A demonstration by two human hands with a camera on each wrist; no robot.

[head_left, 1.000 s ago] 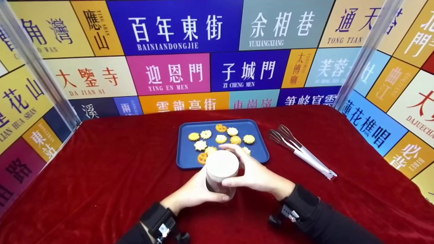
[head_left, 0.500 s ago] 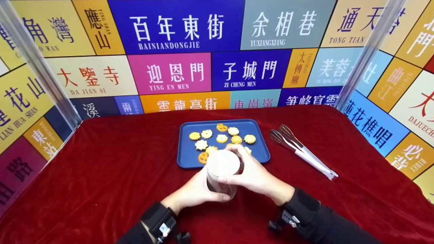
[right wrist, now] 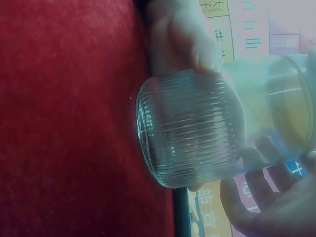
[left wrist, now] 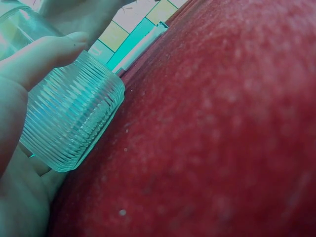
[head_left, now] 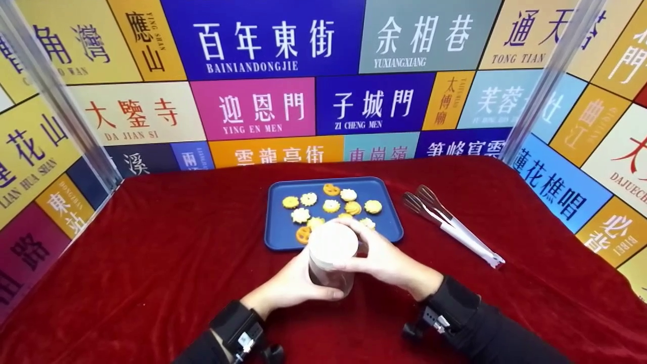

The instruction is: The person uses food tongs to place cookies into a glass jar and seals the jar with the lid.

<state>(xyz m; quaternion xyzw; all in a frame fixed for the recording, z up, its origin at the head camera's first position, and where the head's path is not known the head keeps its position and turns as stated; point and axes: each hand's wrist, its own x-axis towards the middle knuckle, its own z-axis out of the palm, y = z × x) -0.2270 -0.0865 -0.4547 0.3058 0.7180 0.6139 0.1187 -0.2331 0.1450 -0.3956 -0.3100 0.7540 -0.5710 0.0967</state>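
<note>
A clear glass jar (right wrist: 187,128) with a ribbed lower body and a pale lid (head_left: 333,243) stands between both hands, just in front of the tray. My left hand (head_left: 288,288) grips the jar's side low down, its thumb across the near face; the left wrist view shows that thumb over the ribbed glass (left wrist: 74,113). My right hand (head_left: 386,260) grips the lid's rim from the right, thumb on the near side and fingers at the far side. Its fingers curl near the jar's top in the right wrist view. No contents show in the ribbed part of the jar.
Behind the jar lies a blue tray (head_left: 278,237) bearing several cookies (head_left: 331,206) and pretzel-shaped pieces (head_left: 331,189). To its right rest tongs (head_left: 455,227) with white handles and brown heads. Red cloth (head_left: 177,242) covers the table; printed panels (head_left: 258,108) stand around it.
The right hand's thumb and fingers shift slightly around the lid's rim. The left hand and the jar stay in about the same place.
</note>
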